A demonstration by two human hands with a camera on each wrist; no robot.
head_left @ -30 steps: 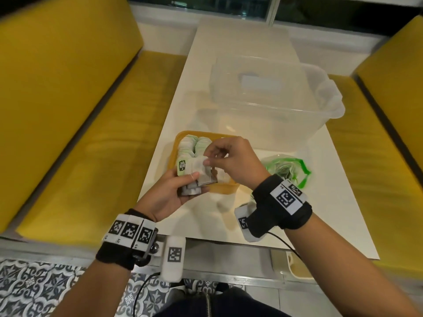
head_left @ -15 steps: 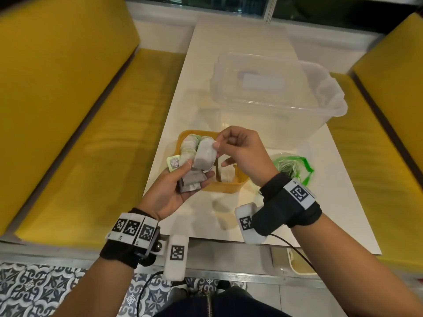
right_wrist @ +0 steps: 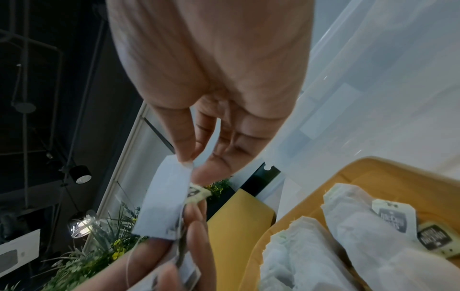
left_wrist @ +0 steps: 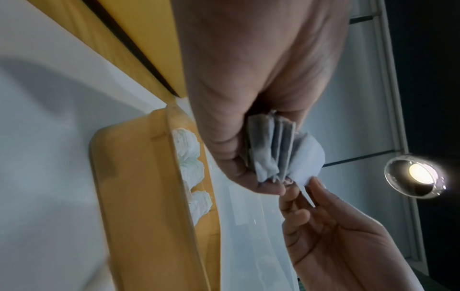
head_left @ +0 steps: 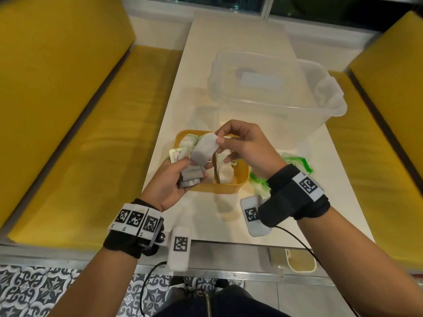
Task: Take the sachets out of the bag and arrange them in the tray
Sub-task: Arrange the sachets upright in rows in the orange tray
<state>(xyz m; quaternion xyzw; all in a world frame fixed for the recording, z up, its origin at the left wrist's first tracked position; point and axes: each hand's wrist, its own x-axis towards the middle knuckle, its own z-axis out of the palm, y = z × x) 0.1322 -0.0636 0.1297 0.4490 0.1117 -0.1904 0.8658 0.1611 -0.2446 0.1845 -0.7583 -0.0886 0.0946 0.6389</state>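
Hands meet above the near left part of a white table (head_left: 201, 65), seen from the person's head looking down. The left hand (head_left: 170, 184) lies palm up, its fingers and thumb curled round a small bundle of grey sachets (head_left: 191, 177) fanned on edge. The right hand (head_left: 246, 148) pinches one more sachet (head_left: 204, 147) by its far corner between thumb and forefinger, with its other fingers loosely spread; the sachet's near end is at the top of the bundle, though whether the two touch cannot be told. From the right wrist view this pinched sachet (right_wrist: 165, 198) shows as a pale flat rectangle, with a small printed tag just beside it. Just beyond and beneath both hands sits a yellow tray (head_left: 242, 181) with a divider down its middle. White and pale green sachets stand packed in its left compartment, and a few more with dark printed tags lie in its right compartment. A crumpled clear bag (head_left: 295, 161) with green printing lies on the table just right of the tray, partly hidden by the right wrist. Farther along the table stands a large clear plastic tub (head_left: 270, 92). Yellow bench seats (head_left: 68, 110) run along both sides of the table. Both wrists wear black bands carrying white blocks with black square markers.
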